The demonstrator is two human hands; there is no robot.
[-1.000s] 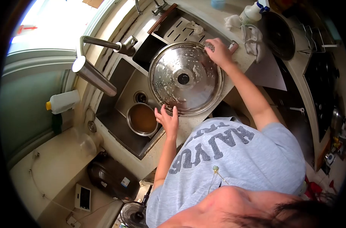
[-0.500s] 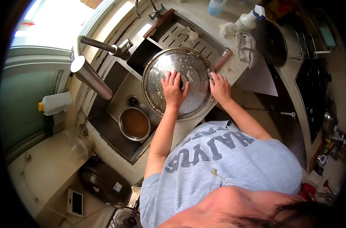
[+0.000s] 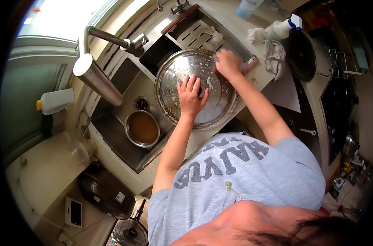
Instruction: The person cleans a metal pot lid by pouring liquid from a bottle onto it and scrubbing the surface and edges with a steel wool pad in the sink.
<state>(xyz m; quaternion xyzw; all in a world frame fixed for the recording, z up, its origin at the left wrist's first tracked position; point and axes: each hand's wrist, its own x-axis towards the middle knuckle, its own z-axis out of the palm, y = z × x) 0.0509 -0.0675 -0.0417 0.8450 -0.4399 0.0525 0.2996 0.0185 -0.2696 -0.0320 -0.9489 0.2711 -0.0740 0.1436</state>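
Note:
A large round metal pot lid (image 3: 219, 92), spotted with whitish suds, lies over the edge of the sink and the counter. My left hand (image 3: 190, 98) rests on its middle with fingers stretched out, beside the dark knob (image 3: 201, 91). At the lid's far right rim, my right hand (image 3: 228, 63) is closed and blurred by motion. A small grey thing that looks like a scouring pad shows at its fingertips, mostly hidden. In the sink basin (image 3: 117, 131), left of the lid, stands a metal pot (image 3: 142, 129) with brownish liquid.
A faucet (image 3: 135, 44) and a tall metal cylinder (image 3: 97, 80) stand behind the basin. The second basin holds a slotted tray (image 3: 194, 35) with a cloth (image 3: 214, 37). A spray bottle (image 3: 280, 28) and a rag (image 3: 274, 59) are at right, a white jug (image 3: 57, 101) at left.
My right hand has moved along the lid's rim, away from me and slightly left. My left hand stays on the lid's middle. The view has shifted slightly.

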